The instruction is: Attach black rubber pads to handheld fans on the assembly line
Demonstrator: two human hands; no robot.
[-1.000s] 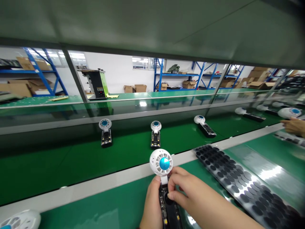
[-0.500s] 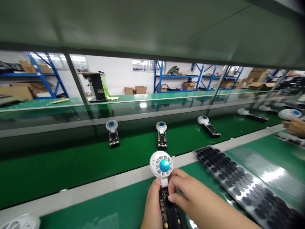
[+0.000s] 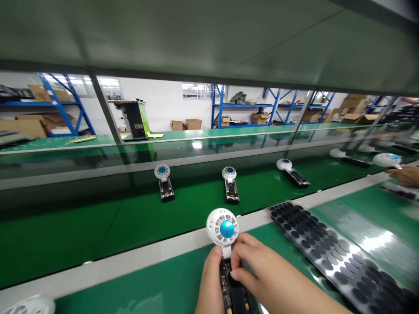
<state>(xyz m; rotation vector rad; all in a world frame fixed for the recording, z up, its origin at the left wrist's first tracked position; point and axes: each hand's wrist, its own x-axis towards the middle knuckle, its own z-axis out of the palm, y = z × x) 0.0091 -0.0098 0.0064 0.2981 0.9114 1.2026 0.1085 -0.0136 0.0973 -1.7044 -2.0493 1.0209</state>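
My left hand [image 3: 210,279] is wrapped round the body of a small handheld fan [image 3: 222,227] with a white round head and a shiny blue centre. Its body is dark, with parts of a circuit showing through. My right hand [image 3: 248,261] is closed in a pinch over the upper body, just below the white neck. Under the right fingertips lies a black round sticker [image 3: 233,279]; whether it is stuck down fully I cannot tell. To the right lies a sheet of black round stickers [image 3: 322,244].
Several similar fans lie on the green conveyor belt [image 3: 131,226], one of them a fan [image 3: 231,187] straight ahead. At far right a co-worker's hand [image 3: 404,175] holds another fan [image 3: 386,160]. A white fan head [image 3: 32,305] shows at lower left. A low shelf [image 3: 196,39] hangs overhead.
The fans on the belt have shifted a little to the right. The co-worker's fan has moved slightly left and tilted. My hands keep nearly the same hold on my fan.
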